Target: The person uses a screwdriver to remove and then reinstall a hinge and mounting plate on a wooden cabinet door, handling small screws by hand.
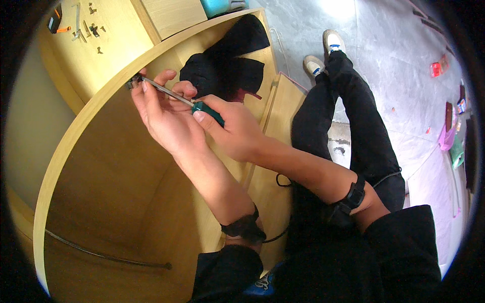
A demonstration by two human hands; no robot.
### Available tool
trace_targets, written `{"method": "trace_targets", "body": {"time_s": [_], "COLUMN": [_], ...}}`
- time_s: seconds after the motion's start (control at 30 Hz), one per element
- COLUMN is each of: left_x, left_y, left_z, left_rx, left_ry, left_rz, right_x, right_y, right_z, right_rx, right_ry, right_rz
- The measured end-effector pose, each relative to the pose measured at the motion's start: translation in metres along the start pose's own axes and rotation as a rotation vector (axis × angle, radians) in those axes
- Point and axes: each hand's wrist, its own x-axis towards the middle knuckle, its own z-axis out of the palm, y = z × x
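My right hand [235,129] grips the dark green handle of a screwdriver [207,112]. Its metal shaft runs up-left to a small dark metal fitting [135,80] on the inner edge of a light wooden cabinet panel [76,131]. My left hand [164,113] lies under the shaft, fingers steadying it near the tip. Both wrists wear black bands.
Loose screws and small metal parts [91,28] lie on the wooden top at upper left, beside an orange-and-black tool [56,24]. A black garment [230,63] lies inside the cabinet. My legs in black trousers and white shoes [323,53] stretch over grey floor. Colourful items [452,131] sit at right.
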Motion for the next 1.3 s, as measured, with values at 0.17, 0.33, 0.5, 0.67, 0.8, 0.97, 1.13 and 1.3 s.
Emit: {"method": "trace_targets", "body": {"time_s": [0.17,0.33,0.5,0.67,0.8,0.97,1.13,1.3], "left_x": [-0.002,-0.001,0.000,0.001,0.003,0.004,0.006,0.009], "left_y": [0.004,0.007,0.006,0.007,0.006,0.007,0.014,0.018], "left_z": [-0.003,-0.005,-0.006,-0.007,-0.009,-0.011,-0.015,-0.023], "left_rx": [-0.071,-0.087,-0.044,-0.043,-0.006,0.095,0.071,0.086], "left_ry": [-0.013,-0.065,-0.052,-0.055,-0.028,-0.072,-0.140,-0.170], "left_rz": [-0.082,-0.079,-0.063,-0.074,-0.058,-0.039,-0.083,-0.123], "right_x": [-0.007,-0.005,-0.006,-0.005,-0.001,-0.002,-0.004,-0.005], "right_y": [-0.004,-0.002,-0.006,-0.005,-0.007,0.002,0.005,0.001], "right_z": [0.001,-0.003,-0.001,-0.001,-0.002,0.007,0.011,0.011], "right_rx": [0.001,-0.020,0.033,0.041,0.093,0.270,0.593,0.686], "right_ry": [0.015,-0.083,-0.022,-0.059,-0.073,-0.058,-0.180,-0.214], "right_rz": [0.028,0.037,0.021,0.056,0.078,0.084,0.279,0.355]}}
